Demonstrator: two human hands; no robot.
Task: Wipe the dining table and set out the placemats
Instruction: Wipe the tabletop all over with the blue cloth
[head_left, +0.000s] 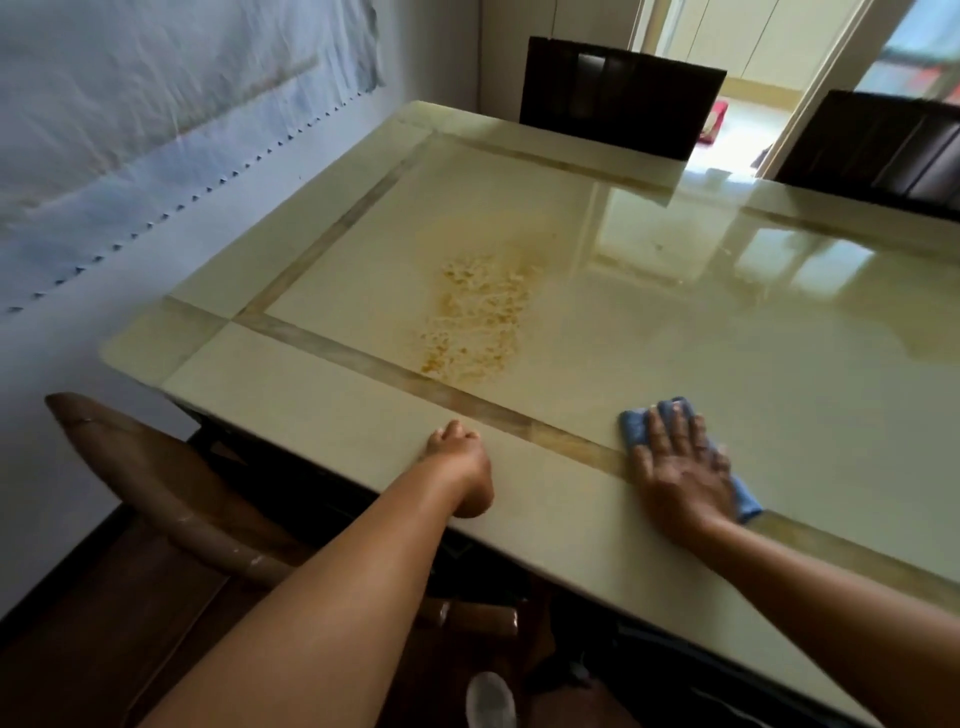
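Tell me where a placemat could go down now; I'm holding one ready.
Bare top lies toward the dark chairs, beyond the orange smear. The near edge is taken: left hand resting there, right hand pressing the blue cloth.

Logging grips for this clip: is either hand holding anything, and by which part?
Right hand presses flat on the blue cloth, covering its middle. Left hand holds nothing.

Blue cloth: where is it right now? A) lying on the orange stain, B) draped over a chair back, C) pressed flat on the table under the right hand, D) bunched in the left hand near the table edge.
C: the right hand lies with fingers spread on the blue cloth, pressing it to the table, short of the orange stain.
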